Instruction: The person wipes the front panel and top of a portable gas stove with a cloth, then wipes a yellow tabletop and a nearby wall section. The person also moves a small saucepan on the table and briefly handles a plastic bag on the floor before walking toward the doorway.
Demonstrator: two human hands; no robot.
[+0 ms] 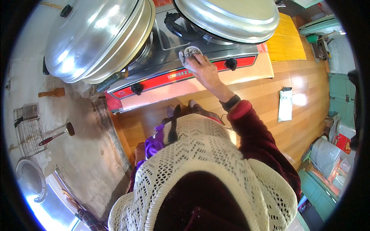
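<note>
My right hand presses a bunched grey-white cloth onto the front edge of a two-burner gas stove, between its two black knobs, the right knob and the left knob. A large lidded metal pan stands over the left burner. Over the right burner is a dark pan with a black handle and a domed metal lid. Low at my left side, my left hand is partly visible beside a purple cloth; whether it holds the cloth is unclear.
A dark green handle or tool juts out below the left pan. On the left wall hang a wooden spatula, a ladle, a wire rack and a metal colander. A yellow board lies right of the stove. A white packet rests on the wooden floor.
</note>
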